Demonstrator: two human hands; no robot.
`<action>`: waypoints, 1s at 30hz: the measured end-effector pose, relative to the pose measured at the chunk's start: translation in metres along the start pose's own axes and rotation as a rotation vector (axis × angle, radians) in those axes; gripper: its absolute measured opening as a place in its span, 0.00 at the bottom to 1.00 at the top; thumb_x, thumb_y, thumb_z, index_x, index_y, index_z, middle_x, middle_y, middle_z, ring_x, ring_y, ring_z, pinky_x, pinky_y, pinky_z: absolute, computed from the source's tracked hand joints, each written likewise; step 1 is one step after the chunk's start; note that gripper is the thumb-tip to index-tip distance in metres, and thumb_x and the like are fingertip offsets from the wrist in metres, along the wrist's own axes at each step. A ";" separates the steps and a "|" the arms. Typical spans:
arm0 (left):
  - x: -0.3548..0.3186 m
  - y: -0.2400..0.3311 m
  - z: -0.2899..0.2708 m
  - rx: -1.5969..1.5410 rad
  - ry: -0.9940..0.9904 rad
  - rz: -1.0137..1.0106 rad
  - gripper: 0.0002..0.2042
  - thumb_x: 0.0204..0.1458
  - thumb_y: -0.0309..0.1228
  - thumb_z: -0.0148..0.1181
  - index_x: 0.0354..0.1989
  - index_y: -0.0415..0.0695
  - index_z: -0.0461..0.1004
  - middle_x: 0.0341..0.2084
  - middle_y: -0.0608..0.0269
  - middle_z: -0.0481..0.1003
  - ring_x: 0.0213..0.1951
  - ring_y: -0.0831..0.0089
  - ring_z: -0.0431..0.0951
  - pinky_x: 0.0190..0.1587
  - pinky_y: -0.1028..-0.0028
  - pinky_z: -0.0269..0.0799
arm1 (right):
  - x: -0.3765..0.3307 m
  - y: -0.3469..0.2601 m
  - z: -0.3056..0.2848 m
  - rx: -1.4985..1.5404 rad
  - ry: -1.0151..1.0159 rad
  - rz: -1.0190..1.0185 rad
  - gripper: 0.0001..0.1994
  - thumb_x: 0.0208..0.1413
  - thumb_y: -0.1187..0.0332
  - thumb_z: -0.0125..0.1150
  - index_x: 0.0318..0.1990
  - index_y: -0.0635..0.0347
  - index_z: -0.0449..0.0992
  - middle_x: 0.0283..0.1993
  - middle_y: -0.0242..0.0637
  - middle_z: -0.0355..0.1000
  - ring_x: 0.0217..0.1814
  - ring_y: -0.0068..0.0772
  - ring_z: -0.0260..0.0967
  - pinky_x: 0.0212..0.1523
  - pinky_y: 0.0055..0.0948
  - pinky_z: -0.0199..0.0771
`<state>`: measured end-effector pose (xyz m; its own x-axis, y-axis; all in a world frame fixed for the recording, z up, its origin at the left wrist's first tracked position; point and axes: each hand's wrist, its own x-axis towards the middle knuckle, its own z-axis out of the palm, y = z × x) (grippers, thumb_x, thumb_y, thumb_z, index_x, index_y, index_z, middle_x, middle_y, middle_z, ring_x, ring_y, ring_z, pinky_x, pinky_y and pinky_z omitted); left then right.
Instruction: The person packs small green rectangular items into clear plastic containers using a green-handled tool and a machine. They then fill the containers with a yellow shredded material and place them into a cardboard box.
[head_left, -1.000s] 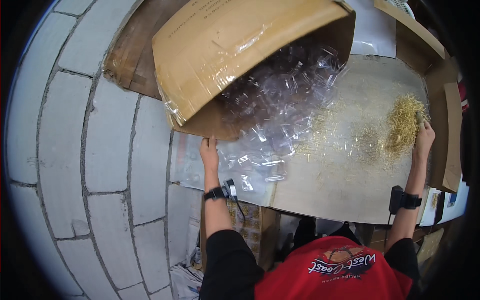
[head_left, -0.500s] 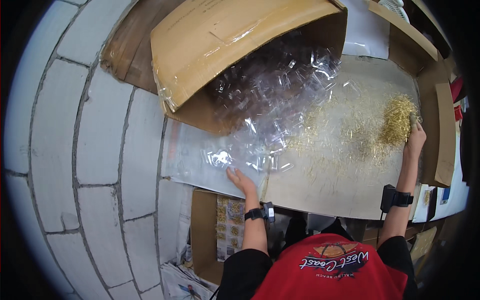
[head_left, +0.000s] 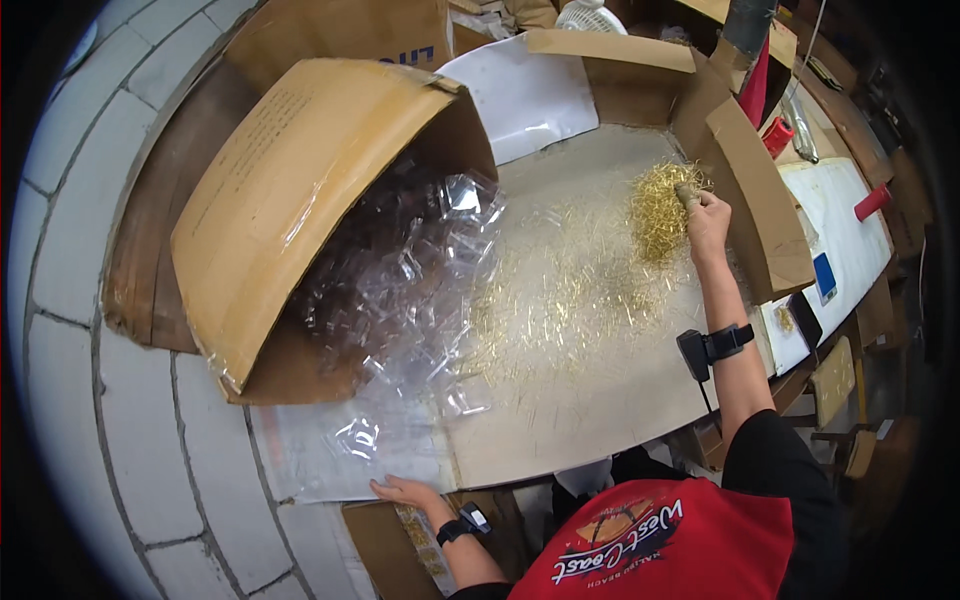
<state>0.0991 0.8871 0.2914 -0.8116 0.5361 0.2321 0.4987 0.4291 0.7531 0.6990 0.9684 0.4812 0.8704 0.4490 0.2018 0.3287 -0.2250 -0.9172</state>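
My left hand point(head_left: 405, 490) is at the front edge of the table, fingers stretched out and holding nothing. Just beyond it lie clear plastic pieces point(head_left: 355, 438), part of a heap point(head_left: 400, 280) spilling from a tipped cardboard box point(head_left: 290, 180). At the right, my right hand point(head_left: 708, 222) is closed at the edge of a pile of thin gold-coloured metal pieces point(head_left: 658, 215). A greenish-grey covering point(head_left: 687, 196) shows at its fingertips. What those fingers pinch, if anything, is hidden. More gold pieces point(head_left: 560, 300) lie scattered between pile and heap.
Cardboard walls point(head_left: 752, 190) border the table's right and far sides. Beyond the right wall, a white surface point(head_left: 835, 210) carries a blue card point(head_left: 824, 278) and a red spool point(head_left: 872, 203). A pale block wall point(head_left: 150, 440) stands at left. Below the front edge is an open carton point(head_left: 375, 545).
The view has swung to the right. My left hand has drawn back from the clear pieces to the table's front edge. My right hand remains at the gold pile, its fingers more curled.
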 end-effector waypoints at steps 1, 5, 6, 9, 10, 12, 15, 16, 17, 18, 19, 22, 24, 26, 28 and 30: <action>-0.007 -0.002 0.004 -0.001 -0.035 -0.035 0.21 0.58 0.32 0.40 0.56 0.30 0.57 0.56 0.40 0.58 0.57 0.49 0.57 0.60 0.61 0.51 | 0.009 0.003 0.000 0.132 0.020 0.041 0.15 0.48 0.64 0.64 0.17 0.63 0.71 0.16 0.20 0.55 0.19 0.14 0.46 0.19 0.24 0.46; -0.032 -0.010 0.017 0.155 -0.096 0.104 0.23 0.59 0.36 0.37 0.57 0.31 0.56 0.58 0.42 0.56 0.59 0.50 0.55 0.60 0.62 0.51 | 0.065 -0.012 0.015 0.587 0.082 0.205 0.12 0.47 0.65 0.66 0.22 0.62 0.71 0.22 0.28 0.67 0.20 0.18 0.60 0.19 0.24 0.59; -0.033 -0.007 0.020 0.285 -0.132 0.154 0.23 0.60 0.37 0.36 0.57 0.32 0.56 0.58 0.43 0.57 0.60 0.52 0.55 0.60 0.62 0.51 | 0.084 -0.014 0.021 0.651 0.080 0.241 0.11 0.46 0.65 0.66 0.25 0.63 0.72 0.24 0.30 0.70 0.22 0.21 0.63 0.20 0.24 0.62; -0.036 -0.008 0.026 0.530 -0.162 0.255 0.23 0.60 0.38 0.37 0.58 0.35 0.57 0.59 0.47 0.56 0.61 0.55 0.54 0.60 0.60 0.49 | 0.110 -0.023 0.037 0.776 0.054 0.386 0.14 0.46 0.66 0.67 0.36 0.65 0.72 0.30 0.35 0.73 0.26 0.27 0.70 0.22 0.27 0.70; -0.035 -0.009 0.027 0.542 -0.165 0.281 0.22 0.60 0.38 0.37 0.58 0.35 0.56 0.58 0.46 0.56 0.61 0.54 0.54 0.59 0.59 0.49 | 0.120 -0.022 0.042 0.810 0.046 0.440 0.16 0.46 0.66 0.67 0.39 0.65 0.71 0.32 0.37 0.73 0.27 0.30 0.72 0.23 0.28 0.73; -0.034 -0.008 0.027 0.579 -0.184 0.293 0.22 0.60 0.37 0.37 0.58 0.35 0.55 0.58 0.46 0.56 0.61 0.53 0.54 0.59 0.58 0.50 | 0.136 0.006 0.059 0.806 0.047 0.514 0.19 0.46 0.62 0.67 0.42 0.62 0.71 0.38 0.36 0.73 0.36 0.33 0.73 0.31 0.37 0.75; -0.035 0.001 0.027 0.629 -0.180 0.302 0.21 0.58 0.33 0.39 0.57 0.33 0.56 0.57 0.44 0.57 0.59 0.52 0.56 0.57 0.58 0.55 | 0.150 0.059 0.090 0.910 0.141 0.586 0.19 0.46 0.62 0.67 0.42 0.62 0.71 0.39 0.37 0.73 0.36 0.36 0.72 0.31 0.39 0.74; -0.039 -0.001 0.018 0.699 -0.192 0.430 0.22 0.58 0.34 0.39 0.57 0.33 0.56 0.56 0.41 0.57 0.58 0.50 0.57 0.56 0.56 0.55 | 0.158 0.080 0.106 0.921 0.148 0.599 0.20 0.46 0.61 0.66 0.43 0.63 0.71 0.38 0.38 0.73 0.37 0.36 0.72 0.31 0.39 0.74; -0.041 0.004 0.011 0.774 -0.209 0.571 0.22 0.59 0.35 0.39 0.58 0.33 0.55 0.56 0.39 0.58 0.58 0.48 0.58 0.56 0.54 0.55 | 0.166 0.110 0.115 0.930 0.170 0.618 0.21 0.46 0.61 0.66 0.43 0.64 0.71 0.38 0.39 0.73 0.38 0.36 0.72 0.32 0.39 0.73; -0.044 0.021 0.010 0.738 -0.241 0.503 0.23 0.59 0.35 0.38 0.59 0.33 0.54 0.56 0.39 0.57 0.58 0.48 0.57 0.57 0.54 0.54 | 0.174 0.131 0.117 0.937 0.196 0.639 0.21 0.46 0.61 0.66 0.44 0.65 0.70 0.38 0.40 0.73 0.39 0.37 0.72 0.32 0.39 0.73; -0.047 0.040 0.007 0.716 -0.268 0.428 0.24 0.59 0.36 0.38 0.60 0.33 0.52 0.57 0.39 0.56 0.59 0.48 0.55 0.57 0.54 0.53 | 0.179 0.145 0.119 0.629 0.153 0.623 0.22 0.46 0.61 0.66 0.44 0.67 0.70 0.38 0.42 0.73 0.40 0.37 0.72 0.33 0.39 0.73; -0.047 0.044 0.009 0.702 -0.307 0.360 0.24 0.59 0.37 0.37 0.60 0.33 0.52 0.58 0.38 0.55 0.60 0.48 0.55 0.58 0.54 0.52 | 0.171 0.165 0.106 -0.425 0.147 0.354 0.23 0.43 0.60 0.67 0.40 0.72 0.69 0.34 0.51 0.73 0.42 0.43 0.72 0.40 0.37 0.72; -0.048 0.037 0.005 0.709 -0.304 0.360 0.24 0.59 0.37 0.37 0.60 0.33 0.52 0.58 0.38 0.55 0.59 0.47 0.55 0.58 0.54 0.52 | 0.156 0.126 0.096 -0.683 0.022 0.283 0.19 0.43 0.62 0.64 0.37 0.70 0.71 0.34 0.53 0.72 0.42 0.46 0.72 0.41 0.38 0.72; -0.046 0.036 0.008 0.681 -0.306 0.393 0.25 0.59 0.38 0.38 0.60 0.33 0.52 0.58 0.39 0.55 0.59 0.47 0.55 0.57 0.54 0.53 | 0.153 0.107 0.084 -0.847 0.060 0.066 0.16 0.44 0.64 0.62 0.35 0.68 0.73 0.36 0.52 0.73 0.43 0.49 0.71 0.42 0.39 0.71; -0.047 0.045 0.009 0.673 -0.304 0.385 0.25 0.58 0.39 0.39 0.60 0.34 0.53 0.58 0.40 0.56 0.59 0.47 0.56 0.57 0.54 0.54 | 0.153 0.117 0.082 -0.918 0.240 -0.287 0.13 0.45 0.66 0.60 0.35 0.66 0.74 0.37 0.50 0.73 0.44 0.51 0.70 0.43 0.41 0.71; -0.049 0.055 0.010 0.676 -0.303 0.361 0.25 0.58 0.39 0.40 0.60 0.36 0.54 0.57 0.40 0.56 0.58 0.47 0.57 0.56 0.54 0.55 | 0.162 0.140 0.084 -1.069 -0.059 -0.256 0.11 0.44 0.69 0.58 0.35 0.67 0.74 0.37 0.49 0.73 0.43 0.50 0.71 0.41 0.41 0.72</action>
<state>0.1692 0.8916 0.3157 -0.4970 0.8564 0.1401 0.8674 0.4857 0.1081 0.8550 1.0820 0.3565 0.7215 0.6237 0.3008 0.6696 -0.7390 -0.0739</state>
